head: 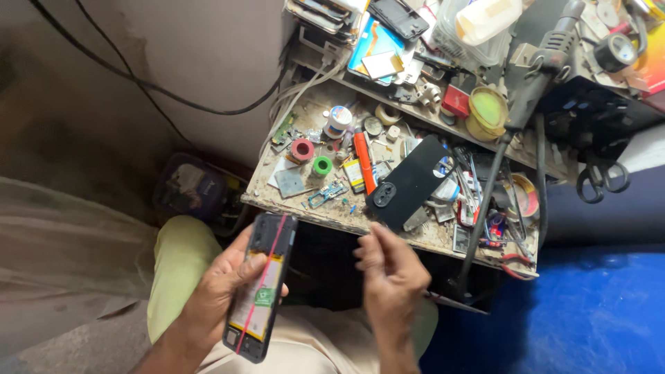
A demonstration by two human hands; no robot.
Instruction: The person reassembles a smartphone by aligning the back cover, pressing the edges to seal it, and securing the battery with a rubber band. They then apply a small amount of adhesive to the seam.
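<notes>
So it looks like mid-teardown: the opened phone [260,287], back cover off, battery and a red strip showing, sits in the left hand [218,294], which is wrapped around its edge, thumb across the top, held over the lap below the tabletop [360,220]. The right hand [390,273] is blurry, fingers loosely curled; I can't tell if it's pinching anything. My guess is the next move needs a fine grip on that strip. The black back cover [409,181] lies on the cluttered tabletop.
</notes>
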